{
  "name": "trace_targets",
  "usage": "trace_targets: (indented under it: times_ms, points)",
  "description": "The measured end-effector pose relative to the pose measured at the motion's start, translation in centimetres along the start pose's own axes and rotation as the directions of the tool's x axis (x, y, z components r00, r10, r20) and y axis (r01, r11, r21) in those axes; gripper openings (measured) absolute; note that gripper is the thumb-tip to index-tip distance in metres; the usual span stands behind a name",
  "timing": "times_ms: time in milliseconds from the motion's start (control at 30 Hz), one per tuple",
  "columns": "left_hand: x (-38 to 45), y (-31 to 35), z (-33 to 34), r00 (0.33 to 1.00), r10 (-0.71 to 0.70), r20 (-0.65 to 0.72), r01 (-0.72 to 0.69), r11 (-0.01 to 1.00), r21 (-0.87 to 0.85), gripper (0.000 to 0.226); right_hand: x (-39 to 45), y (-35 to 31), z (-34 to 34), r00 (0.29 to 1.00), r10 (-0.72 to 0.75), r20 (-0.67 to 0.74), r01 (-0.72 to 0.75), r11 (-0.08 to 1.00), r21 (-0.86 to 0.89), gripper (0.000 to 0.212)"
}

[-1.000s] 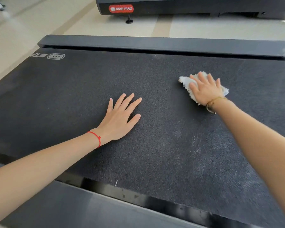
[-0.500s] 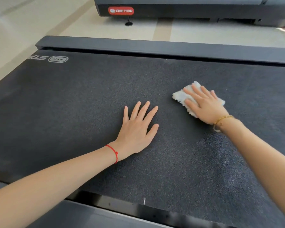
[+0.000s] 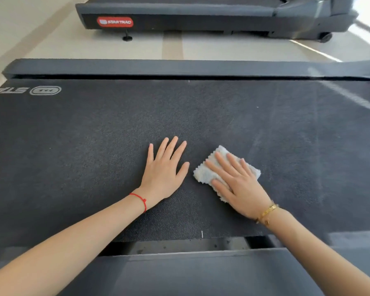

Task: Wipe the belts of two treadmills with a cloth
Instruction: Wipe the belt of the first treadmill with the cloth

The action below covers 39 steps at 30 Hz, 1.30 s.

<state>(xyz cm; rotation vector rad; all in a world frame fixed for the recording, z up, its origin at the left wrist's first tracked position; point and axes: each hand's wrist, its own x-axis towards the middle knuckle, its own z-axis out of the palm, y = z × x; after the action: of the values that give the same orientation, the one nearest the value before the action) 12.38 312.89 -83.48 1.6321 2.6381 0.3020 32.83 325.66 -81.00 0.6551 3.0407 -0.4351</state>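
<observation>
A dark textured treadmill belt (image 3: pixel 83 146) fills most of the head view. My left hand (image 3: pixel 165 171) lies flat on it with fingers straight and spread, a red string at the wrist. Just to its right, my right hand (image 3: pixel 237 184) presses a white fluffy cloth (image 3: pixel 203 174) onto the belt with straight fingers; a gold bracelet is on that wrist. The cloth shows at the hand's left and far side, the rest is under the palm. A second treadmill (image 3: pixel 201 16) with a red logo stands beyond.
Grey side rails run along the belt's far edge (image 3: pixel 158 67) and near edge (image 3: pixel 201 274). Pale tiled floor (image 3: pixel 222 45) separates the two treadmills. A foot of the far treadmill (image 3: pixel 127 37) rests on the floor.
My right hand has dragged the cloth toward me and leftward across the belt, ending close beside my left hand. The view has also tilted, showing more of the near rail.
</observation>
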Motion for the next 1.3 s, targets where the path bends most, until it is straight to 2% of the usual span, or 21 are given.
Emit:
trace_targets:
  times_ms: [67,133,233,300,400,500,600,733,833,967,1067,1167,1300]
  points:
    - [-0.1,0.1,0.0,1.0,0.003,-0.006,-0.003,1.0,-0.018,0.063,-1.6,0.7,-0.2,0.999,0.03,-0.011,-0.03,1.0,-0.009,0.053]
    - [-0.3,0.2,-0.1,1.0,-0.002,-0.007,0.001,0.999,-0.034,0.062,-2.0,2.1,-0.6,0.989,0.145,-0.04,-0.146,0.989,-0.019,0.053]
    - [-0.6,0.4,-0.4,1.0,-0.011,-0.004,0.011,0.999,-0.053,0.061,-1.5,3.0,-1.0,0.934,0.35,-0.075,-0.35,0.937,0.007,0.05]
    - [-0.6,0.4,-0.5,1.0,-0.016,-0.009,0.015,0.998,-0.062,0.061,-1.2,2.1,-0.7,0.911,0.406,-0.073,-0.405,0.914,0.023,0.049]
    - [-0.8,0.4,-0.4,1.0,-0.018,-0.021,0.016,0.998,-0.062,0.061,-2.1,-0.8,0.0,0.935,0.347,-0.078,-0.346,0.938,0.018,0.048]
    - [-0.9,0.5,-0.5,0.999,-0.007,-0.033,0.005,0.998,-0.061,0.06,-4.1,-5.6,1.4,0.988,0.152,-0.039,-0.153,0.988,-0.031,0.048]
    - [-0.9,0.3,-0.8,1.0,0.003,-0.027,-0.005,0.998,-0.063,0.06,-4.9,-9.6,2.4,0.998,0.011,0.055,-0.009,1.0,-0.022,0.05]
    - [-0.9,0.2,-0.8,1.0,0.012,-0.025,-0.013,0.998,-0.059,0.06,-4.9,-8.6,1.6,0.996,-0.045,0.078,0.05,0.996,-0.07,0.056]
    - [-0.8,0.1,-0.4,0.999,0.003,-0.035,-0.005,0.998,-0.058,0.06,-5.5,-5.9,1.1,0.999,0.017,0.045,-0.014,0.998,-0.066,0.058]
    - [-0.9,0.2,-0.2,0.998,0.003,-0.069,-0.006,0.999,-0.032,0.06,-5.9,-2.6,0.2,0.969,0.246,-0.032,-0.246,0.969,-0.004,0.06]
    - [-0.9,0.4,-0.2,0.997,-0.003,-0.076,0.001,1.0,-0.026,0.059,-5.2,-2.9,0.7,0.938,0.341,-0.061,-0.342,0.94,-0.006,0.056]
    - [-0.9,0.5,-0.2,0.996,-0.009,-0.087,0.008,1.0,-0.021,0.059,-4.9,-4.0,1.1,0.94,0.336,-0.066,-0.337,0.941,-0.009,0.051]
    - [-0.9,0.6,-0.2,0.996,-0.009,-0.094,0.006,1.0,-0.03,0.058,-5.5,-5.7,1.3,0.985,0.169,-0.017,-0.17,0.985,-0.028,0.054]
